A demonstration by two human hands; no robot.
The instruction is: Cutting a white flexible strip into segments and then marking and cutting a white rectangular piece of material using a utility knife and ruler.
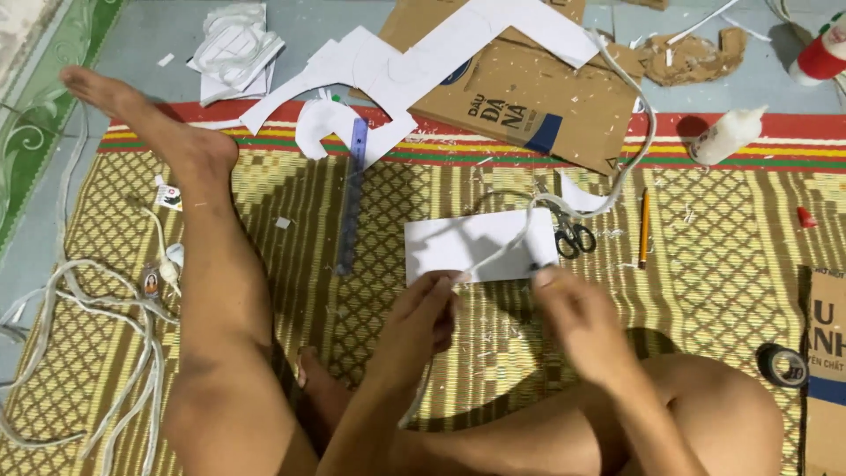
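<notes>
My left hand (426, 310) pinches the near end of a white cord (633, 150) at the near edge of a white rectangular card (458, 242) lying on the woven mat (731, 256). My right hand (573, 308) presses its fingertips on the card's near right corner, and something small and dark shows at its fingertips. The cord runs from my left fingers across the card, then loops up to the right over a flattened brown cardboard box (529, 88). Black-handled scissors (573, 236) lie just right of the card.
A purple ruler (352, 194) lies left of the card, a pencil (644, 227) to its right. White paper offcuts (370, 70), a white glue bottle (727, 134), a tape roll (782, 365), loose white cords (97, 335) and my bare legs (211, 291) surround the spot.
</notes>
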